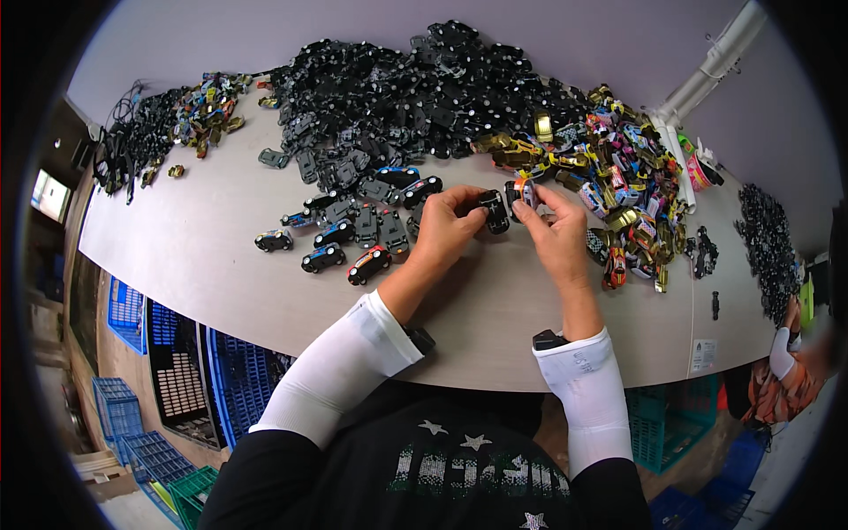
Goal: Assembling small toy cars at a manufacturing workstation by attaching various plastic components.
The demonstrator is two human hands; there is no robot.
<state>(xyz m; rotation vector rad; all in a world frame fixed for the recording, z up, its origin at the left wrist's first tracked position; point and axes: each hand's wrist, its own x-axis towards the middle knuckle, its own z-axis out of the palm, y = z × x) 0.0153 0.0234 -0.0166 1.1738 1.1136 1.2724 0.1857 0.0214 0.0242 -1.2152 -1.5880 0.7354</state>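
White sleeves and a dark shirt printed with pale stars are seen at the lower centre of the frame, closest to the camera. From them the two hands are raised over the middle of the pale surface (194, 238). A black toy car chassis (495, 211) is pinched in the fingers of the left hand (444, 228), just above centre. A small colourful car body (525, 191) is gripped by the fingertips of the right hand (556, 231), and it is held touching the right side of the chassis. Finished toy cars (340, 243) are set out in a loose group left of the hands. A large heap of black chassis parts (415, 88) is spread across the upper centre, and a heap of printed car shells (618, 168) in gold, red and blue is piled at the upper right. A smaller mixed pile (199, 110) is found at the upper left. A small white rectangular label (704, 355) is stuck near the lower right edge of the surface. Blue slatted crates (141, 389) are stacked on the floor at lower left, with a green crate (190, 495) below them. Another person's hand (789, 318) is glimpsed at the far right edge.
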